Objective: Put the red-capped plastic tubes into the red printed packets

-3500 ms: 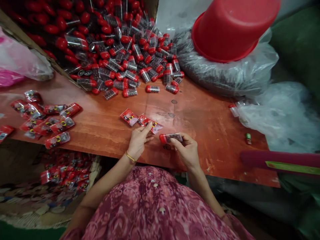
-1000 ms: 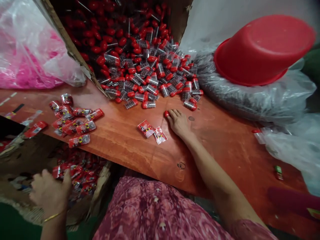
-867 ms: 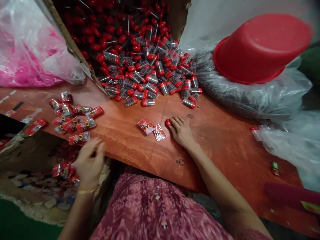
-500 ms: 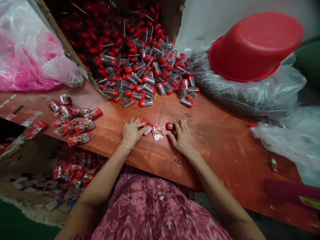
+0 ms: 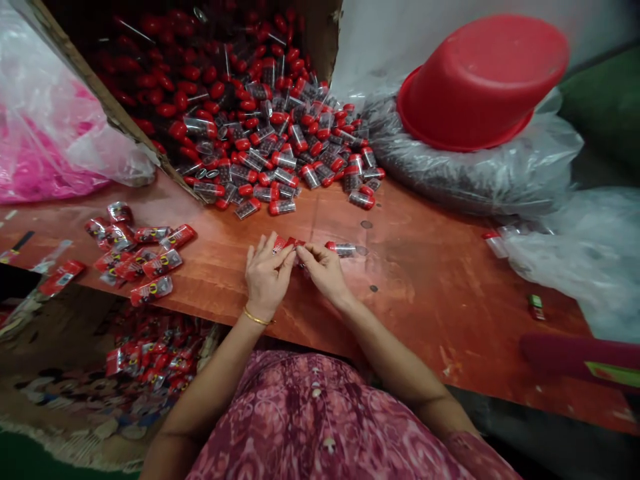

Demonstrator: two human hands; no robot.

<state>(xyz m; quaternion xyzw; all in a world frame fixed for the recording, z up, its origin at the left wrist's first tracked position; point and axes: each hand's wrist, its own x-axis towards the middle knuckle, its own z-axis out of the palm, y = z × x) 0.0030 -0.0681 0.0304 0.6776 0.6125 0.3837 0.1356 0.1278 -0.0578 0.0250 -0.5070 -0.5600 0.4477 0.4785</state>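
My left hand [image 5: 267, 279] and my right hand [image 5: 324, 270] meet over the middle of the table, fingertips nearly touching. Between them is a small red printed plastic sleeve [image 5: 296, 242], pinched by both hands and partly covered by the fingers. More red printed film [image 5: 278, 245] shows beside my left fingers; whether it is a separate piece I cannot tell. Just beyond my right hand lies a clear tube [image 5: 346, 249] with a red cap and dark contents.
Many red-capped tubes [image 5: 285, 160] spill from a cardboard box [image 5: 115, 110]. Wrapped tubes [image 5: 153, 263] lie at the left, above a lower box of more [image 5: 160, 353]. At the back right, a red tub [image 5: 485, 80] sits upside down on a filled plastic bag [image 5: 480, 177].
My right hand has left the red-capped tube and moved left to the sleeve. The tube now lies on its side. My left hand's fingers have closed. The view has shifted slightly.
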